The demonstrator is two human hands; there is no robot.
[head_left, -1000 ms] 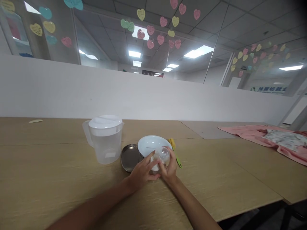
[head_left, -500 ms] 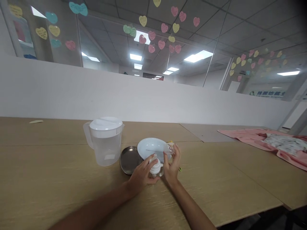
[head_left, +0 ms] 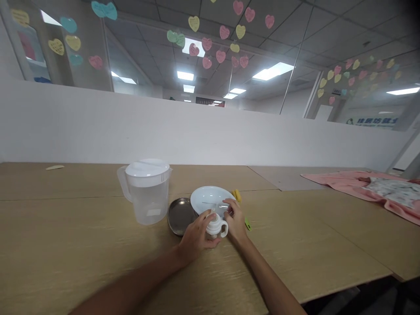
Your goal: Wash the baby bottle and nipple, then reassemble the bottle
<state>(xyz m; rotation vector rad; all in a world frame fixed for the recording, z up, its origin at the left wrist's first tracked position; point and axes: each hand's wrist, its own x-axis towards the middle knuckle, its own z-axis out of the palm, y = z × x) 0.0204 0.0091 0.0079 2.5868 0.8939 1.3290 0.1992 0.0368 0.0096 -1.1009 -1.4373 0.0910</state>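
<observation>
My left hand (head_left: 198, 232) grips a baby bottle (head_left: 215, 226) with a white collar and a white loop handle on its right side. Its thumb and fingers press on the bottle from the left, above the table. Over the right part of a white bowl (head_left: 207, 195), my right hand (head_left: 235, 218) has its fingers curled around a clear cap (head_left: 223, 209), which is partly hidden by the fingers. A thin straight item (head_left: 209, 203) lies in the bowl. Left of the bowl sits a dark metal tray (head_left: 180, 217).
A lidded clear plastic pitcher (head_left: 150, 199) stands to the left. Behind my right hand are a yellow item (head_left: 236, 195) and a green item (head_left: 248, 224), partly covered. A pink cloth (head_left: 344, 181) with a patterned garment (head_left: 393, 191) on it lies at far right.
My right hand has turned and lowered the clear cap toward the bowl. The bottle's loop handle shows more fully now, and my left hand keeps its hold. The view has shifted slightly.
</observation>
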